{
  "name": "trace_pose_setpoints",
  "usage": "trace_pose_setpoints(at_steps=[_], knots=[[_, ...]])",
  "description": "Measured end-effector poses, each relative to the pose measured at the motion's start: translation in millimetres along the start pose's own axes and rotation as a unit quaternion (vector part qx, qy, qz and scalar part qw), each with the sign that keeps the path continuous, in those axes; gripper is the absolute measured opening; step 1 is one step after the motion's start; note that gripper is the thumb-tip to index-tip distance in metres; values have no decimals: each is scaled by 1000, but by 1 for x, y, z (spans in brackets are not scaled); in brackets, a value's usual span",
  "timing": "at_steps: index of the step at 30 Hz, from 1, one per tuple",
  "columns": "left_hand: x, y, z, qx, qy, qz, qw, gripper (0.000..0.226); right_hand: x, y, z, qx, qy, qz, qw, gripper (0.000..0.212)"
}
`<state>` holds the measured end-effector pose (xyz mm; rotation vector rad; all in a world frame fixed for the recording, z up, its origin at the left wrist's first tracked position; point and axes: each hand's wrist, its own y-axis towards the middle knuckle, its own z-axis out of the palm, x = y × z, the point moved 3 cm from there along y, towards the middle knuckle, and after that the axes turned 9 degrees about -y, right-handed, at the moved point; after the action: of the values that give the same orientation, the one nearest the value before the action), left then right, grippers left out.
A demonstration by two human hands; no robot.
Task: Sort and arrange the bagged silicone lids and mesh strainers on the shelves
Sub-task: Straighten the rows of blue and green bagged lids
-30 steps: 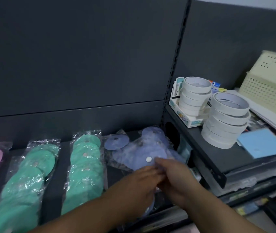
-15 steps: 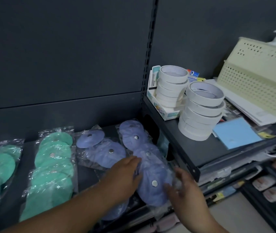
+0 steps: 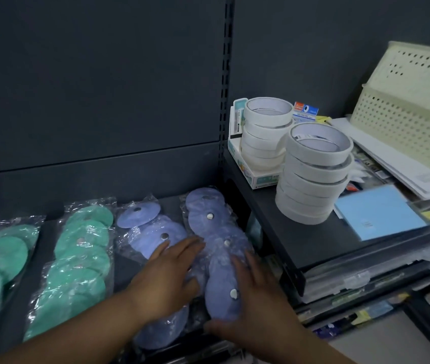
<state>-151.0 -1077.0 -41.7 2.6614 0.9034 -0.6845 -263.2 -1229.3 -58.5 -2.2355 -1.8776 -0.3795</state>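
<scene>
Dark grey back panel behind, split by a slotted upright; low shelf to its left, raised shelf to its right.

Changed since half a second ago: right hand no longer lifted off beside the packet but laid down on the near end of the right purple bag, fingers straight and slightly spread along its right side, thumb stretched across its front end. Left hand shifted a little, now flat with fingers straight and close together, pressing on the near half of the left purple bag, fingertips reaching the seam between the two packets. Right purple bag straighter than before, now running front to back, parallel to its neighbour and just overlapping it.

Both packets of clear crinkled plastic, glossy with glare, each holding a row of overlapping round lilac lids, silver-dotted at the middle. Lying on the low shelf at its right end, right purple bag close against the side wall of the raised shelf.

Further left on the same shelf, green bags of the same kind, in two front-to-back rows, well apart from both hands.

On the raised shelf: two stacks of white tape rolls, the rear stack standing in an open carton; blue pad just right of the front stack; cream basket tilted over papers at the far right. Near halves of both purple packets hidden under the hands and forearms.
</scene>
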Motion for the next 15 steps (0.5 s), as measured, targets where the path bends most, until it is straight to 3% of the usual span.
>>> trace_pose_setpoints(at_steps=[3,5,7,10,15], knots=[[1,23,-15,-111,-61,-23,992,62,-4,2,0,80,-20,21,996,124],[3,46,-24,-137,-91,-80,983,57,-2,3,0,69,-28,26,997,118],[9,70,-24,-108,-86,-138,981,60,0,1,2,33,-39,47,998,108],[13,92,-18,-40,-59,-190,979,61,1,2,9,-9,7,54,998,110],[9,100,-8,-43,-25,-165,985,42,-1,9,10,-35,23,16,999,109]])
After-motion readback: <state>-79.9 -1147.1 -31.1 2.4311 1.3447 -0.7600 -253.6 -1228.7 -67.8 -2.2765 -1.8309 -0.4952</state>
